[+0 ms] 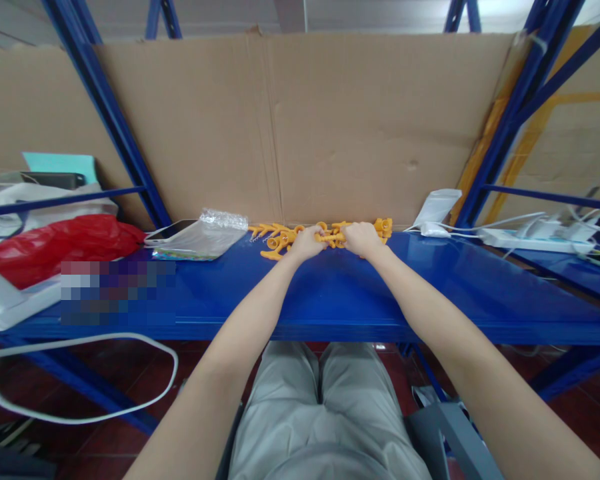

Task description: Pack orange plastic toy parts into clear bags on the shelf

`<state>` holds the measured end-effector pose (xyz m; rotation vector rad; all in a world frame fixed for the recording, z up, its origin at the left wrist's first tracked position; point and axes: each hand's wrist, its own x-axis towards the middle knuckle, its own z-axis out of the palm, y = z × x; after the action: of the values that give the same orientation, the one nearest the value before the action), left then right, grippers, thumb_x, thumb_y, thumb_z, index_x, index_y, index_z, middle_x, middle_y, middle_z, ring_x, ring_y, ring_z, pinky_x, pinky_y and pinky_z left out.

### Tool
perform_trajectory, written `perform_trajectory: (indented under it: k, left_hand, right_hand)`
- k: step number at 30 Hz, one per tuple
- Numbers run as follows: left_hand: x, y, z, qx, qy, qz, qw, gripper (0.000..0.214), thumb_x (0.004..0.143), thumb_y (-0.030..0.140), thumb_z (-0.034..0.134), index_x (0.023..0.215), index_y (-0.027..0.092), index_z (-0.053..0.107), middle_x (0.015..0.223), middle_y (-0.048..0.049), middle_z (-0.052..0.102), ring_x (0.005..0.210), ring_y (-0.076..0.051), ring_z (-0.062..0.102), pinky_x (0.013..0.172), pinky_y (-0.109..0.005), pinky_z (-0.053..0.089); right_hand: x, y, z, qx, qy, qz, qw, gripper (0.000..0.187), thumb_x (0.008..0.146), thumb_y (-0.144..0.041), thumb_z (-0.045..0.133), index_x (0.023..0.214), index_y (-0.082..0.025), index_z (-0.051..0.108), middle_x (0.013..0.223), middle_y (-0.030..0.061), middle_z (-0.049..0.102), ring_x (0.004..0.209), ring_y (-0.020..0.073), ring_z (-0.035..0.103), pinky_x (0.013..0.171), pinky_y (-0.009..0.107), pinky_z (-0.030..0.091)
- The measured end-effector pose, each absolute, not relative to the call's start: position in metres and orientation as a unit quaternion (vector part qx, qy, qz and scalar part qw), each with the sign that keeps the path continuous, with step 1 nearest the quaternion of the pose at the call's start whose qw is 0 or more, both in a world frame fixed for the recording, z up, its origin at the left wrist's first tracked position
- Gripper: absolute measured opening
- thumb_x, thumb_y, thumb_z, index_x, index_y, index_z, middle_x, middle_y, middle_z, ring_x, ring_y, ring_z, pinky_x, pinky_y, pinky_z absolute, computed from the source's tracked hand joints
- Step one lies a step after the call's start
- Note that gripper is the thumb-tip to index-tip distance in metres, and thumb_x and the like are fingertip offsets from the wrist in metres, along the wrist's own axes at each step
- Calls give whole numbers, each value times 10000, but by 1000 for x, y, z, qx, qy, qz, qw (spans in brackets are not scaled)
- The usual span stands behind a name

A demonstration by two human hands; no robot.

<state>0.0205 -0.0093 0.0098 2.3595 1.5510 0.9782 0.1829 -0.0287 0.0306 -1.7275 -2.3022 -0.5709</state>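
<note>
Both my arms reach forward over a blue metal shelf (pixel 330 293). My left hand (pixel 307 243) and my right hand (pixel 363 239) are closed side by side on a cluster of orange plastic pieces (pixel 333 235) that lies at the back of the shelf against a cardboard sheet (pixel 330 127). More orange pieces (pixel 273 237) spread to the left of my left hand, and a few (pixel 384 227) show to the right of my right hand. What sits inside my fingers is partly hidden.
A clear plastic bag (pixel 205 237) and a phone (pixel 173 230) lie left of the orange pieces. A red bag (pixel 55 247) and white items sit further left. A white pouch (pixel 437 207), cables and a power strip (pixel 535 239) lie at right. Blue rack posts (pixel 115 127) flank the cardboard.
</note>
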Motion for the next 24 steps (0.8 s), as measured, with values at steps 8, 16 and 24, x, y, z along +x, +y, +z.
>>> perform_trajectory:
  k: [8,16,24]
  left_hand:
    - [13,-15,9,768,570,288,-43,315,821,187,557,1120,255,632,1071,-60,699,1063,-248,641,887,-347,487]
    - [10,-20,10,776,551,301,-65,724,869,176,516,1519,301,222,1162,-79,659,1064,-230,644,910,-344,476]
    - [11,-18,11,768,531,354,-50,595,896,185,485,1466,248,325,1232,-109,630,1127,-237,610,934,-341,466]
  right_hand:
    - [185,-28,29,-503,-842,-146,133,331,926,-386,512,1138,-153,617,1133,156,687,1056,277,630,850,341,425]
    - [185,-24,27,-498,-835,-163,168,284,943,-313,488,1143,-148,605,1179,157,658,1105,273,586,875,363,368]
    - [188,-19,27,-505,-811,-204,213,271,941,-297,479,1104,-126,610,1095,164,678,1051,292,576,843,356,332]
